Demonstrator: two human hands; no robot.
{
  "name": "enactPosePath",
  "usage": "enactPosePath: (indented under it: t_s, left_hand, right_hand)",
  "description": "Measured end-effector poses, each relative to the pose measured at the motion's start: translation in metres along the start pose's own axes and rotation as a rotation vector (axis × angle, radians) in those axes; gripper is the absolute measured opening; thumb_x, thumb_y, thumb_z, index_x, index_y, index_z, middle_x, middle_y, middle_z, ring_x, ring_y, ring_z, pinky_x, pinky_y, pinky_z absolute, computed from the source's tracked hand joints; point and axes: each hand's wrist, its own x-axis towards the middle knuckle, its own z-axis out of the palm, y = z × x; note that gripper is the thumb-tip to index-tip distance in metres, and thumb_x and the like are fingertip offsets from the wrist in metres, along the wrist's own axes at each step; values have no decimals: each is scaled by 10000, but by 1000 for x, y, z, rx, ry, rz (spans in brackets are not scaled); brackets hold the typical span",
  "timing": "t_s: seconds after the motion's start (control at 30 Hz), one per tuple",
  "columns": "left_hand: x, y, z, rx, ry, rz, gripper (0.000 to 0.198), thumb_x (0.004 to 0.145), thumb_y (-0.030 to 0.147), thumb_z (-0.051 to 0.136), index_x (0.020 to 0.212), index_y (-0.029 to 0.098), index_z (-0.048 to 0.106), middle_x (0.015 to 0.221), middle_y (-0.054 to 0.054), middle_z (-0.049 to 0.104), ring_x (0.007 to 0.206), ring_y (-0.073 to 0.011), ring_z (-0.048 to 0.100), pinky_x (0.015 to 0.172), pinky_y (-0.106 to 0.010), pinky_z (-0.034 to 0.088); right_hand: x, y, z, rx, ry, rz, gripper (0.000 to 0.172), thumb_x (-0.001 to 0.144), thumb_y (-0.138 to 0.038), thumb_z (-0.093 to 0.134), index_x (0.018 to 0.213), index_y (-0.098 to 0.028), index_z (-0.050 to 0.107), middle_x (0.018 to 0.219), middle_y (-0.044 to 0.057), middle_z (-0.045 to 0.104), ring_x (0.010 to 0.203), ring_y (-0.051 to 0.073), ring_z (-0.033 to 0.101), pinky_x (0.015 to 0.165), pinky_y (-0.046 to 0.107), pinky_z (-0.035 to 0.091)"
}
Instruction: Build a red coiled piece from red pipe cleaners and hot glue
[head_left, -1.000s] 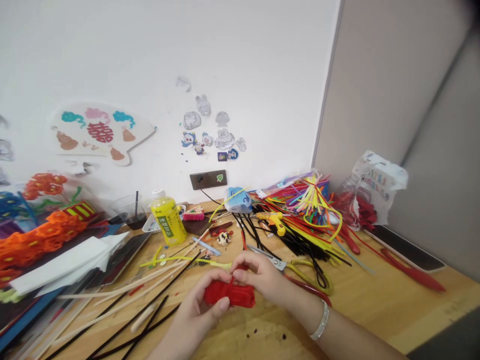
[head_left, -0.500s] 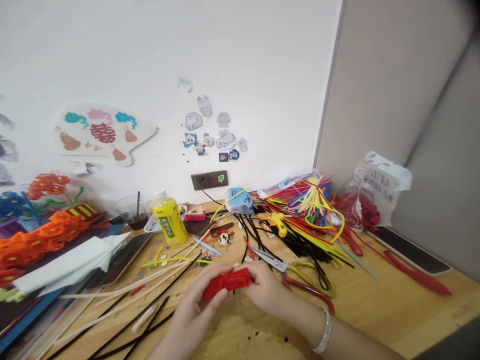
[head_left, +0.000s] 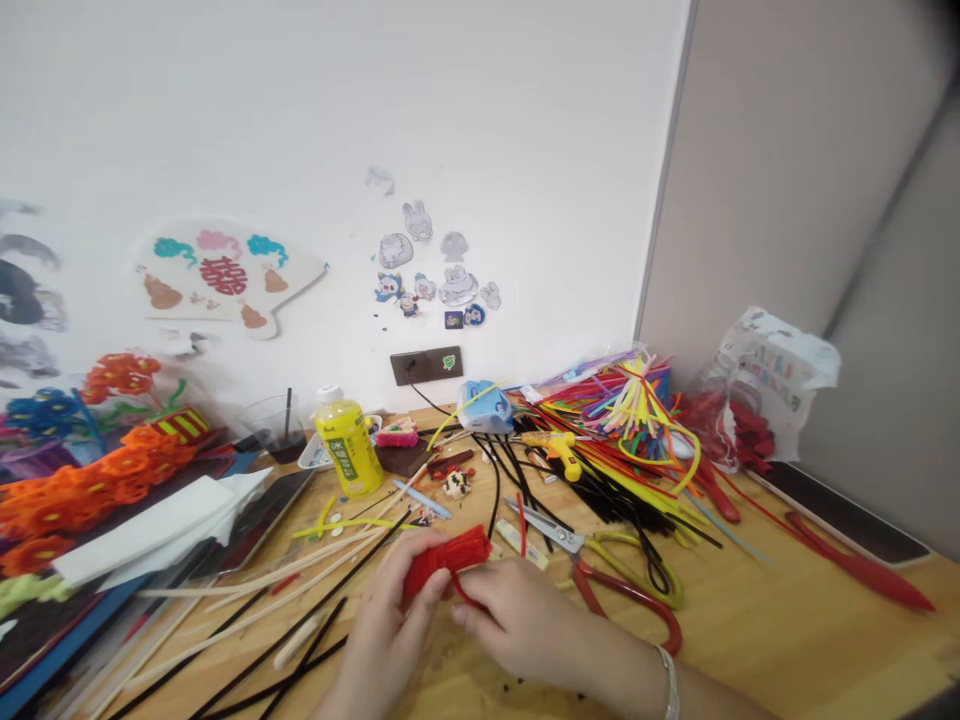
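Observation:
My left hand [head_left: 388,612] is closed round a red wrapped bundle [head_left: 454,556] with a fuzzy, ribbed surface, like coiled pipe cleaner. Its thumb presses the near side, and the bundle's right end sticks out past the fingers. Just to the right, my right hand [head_left: 517,618] pinches a thin red pipe cleaner [head_left: 466,594] that runs to the bundle; its far end is hidden in the fingers. Beyond the right hand lie scissors [head_left: 559,537], blades apart, with red and yellow handles, beside a short red strip [head_left: 522,525].
A yellow drink bottle [head_left: 349,450] stands left of centre. A yellow glue gun [head_left: 561,452] lies before a heap of coloured pipe cleaners [head_left: 622,410]. Black stems [head_left: 289,625] cross the table at left, near orange pipe-cleaner flowers [head_left: 97,480]. A dark tablet-like slab [head_left: 840,512] lies far right.
My right hand has moved off the bundle's right end, down and toward me, and now draws on a red strand. The bundle stays in my left hand; the view has shifted slightly.

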Motion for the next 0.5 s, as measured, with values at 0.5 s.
enactPosePath:
  t_s: [0.5]
  left_hand:
    - [5,2,0,-233,3,-208,197,755,341,611,893,201,606,925,-53,644,975,-243,579,893,-369,437]
  right_hand:
    - [0,4,4,-424,151,-328,192,892,-260,405,811,-163,549,673,29,639,576,153,547,511,289,324]
